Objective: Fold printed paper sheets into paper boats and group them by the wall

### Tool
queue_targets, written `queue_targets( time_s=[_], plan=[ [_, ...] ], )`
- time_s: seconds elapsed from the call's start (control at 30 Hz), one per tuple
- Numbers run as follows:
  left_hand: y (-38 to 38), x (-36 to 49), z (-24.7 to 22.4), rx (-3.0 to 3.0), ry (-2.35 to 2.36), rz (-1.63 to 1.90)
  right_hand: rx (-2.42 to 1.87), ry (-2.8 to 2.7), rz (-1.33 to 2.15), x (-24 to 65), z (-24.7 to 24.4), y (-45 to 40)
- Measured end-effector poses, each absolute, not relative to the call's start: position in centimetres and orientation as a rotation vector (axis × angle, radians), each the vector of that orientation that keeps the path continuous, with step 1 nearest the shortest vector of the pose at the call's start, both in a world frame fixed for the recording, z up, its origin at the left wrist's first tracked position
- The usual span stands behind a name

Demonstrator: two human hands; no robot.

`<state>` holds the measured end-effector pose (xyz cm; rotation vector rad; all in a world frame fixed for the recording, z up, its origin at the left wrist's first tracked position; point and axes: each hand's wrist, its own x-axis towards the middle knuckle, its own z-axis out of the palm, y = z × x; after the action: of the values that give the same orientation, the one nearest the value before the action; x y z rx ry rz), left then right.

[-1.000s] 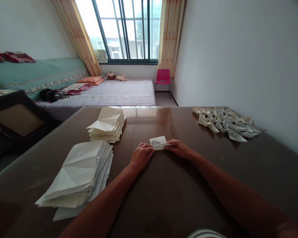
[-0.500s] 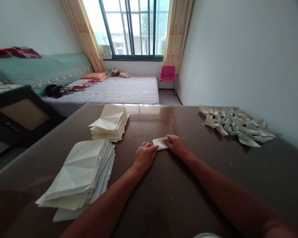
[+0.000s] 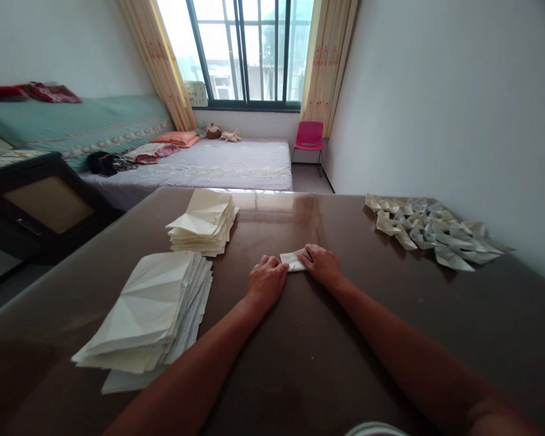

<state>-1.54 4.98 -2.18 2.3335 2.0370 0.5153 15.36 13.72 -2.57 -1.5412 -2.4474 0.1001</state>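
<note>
A small folded piece of paper [image 3: 292, 261] lies on the brown table [image 3: 272, 339] between my hands. My left hand [image 3: 267, 280] has its curled fingers on the paper's left end. At the right end, my right hand [image 3: 320, 264] grips the paper, thumb and fingers closed on it. My fingers cover both ends of the paper. To the left are two stacks of creased sheets, a nearer white stack [image 3: 149, 309] and a farther cream stack [image 3: 204, 221]. Several folded paper boats [image 3: 429, 230] sit in a group at the far right.
A white round rim [image 3: 376, 429] shows at the table's near edge. Past the table stand a bed [image 3: 240, 163] and a pink chair [image 3: 309, 136] below the window. A dark cabinet [image 3: 40, 200] is at the left, and a white wall [image 3: 436, 109] runs along the right.
The view has shifted slightly. My hands remain on the folded paper in nearly the same place, with only slight finger movement. The stacks and paper boats stay put.
</note>
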Motion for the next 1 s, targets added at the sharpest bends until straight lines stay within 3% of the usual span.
queue_targets(
  time_s=[0.6, 1.0],
  plan=[
    [5.4, -1.8, -2.6, 1.889, 2.022, 0.858, -1.500, -2.432, 0.052, 15.5, -3.8, 14.1],
    [5.3, -1.9, -1.9, 1.897, 1.988, 0.810, -1.520, -2.451, 0.049, 15.6, -3.2, 13.9]
  ],
)
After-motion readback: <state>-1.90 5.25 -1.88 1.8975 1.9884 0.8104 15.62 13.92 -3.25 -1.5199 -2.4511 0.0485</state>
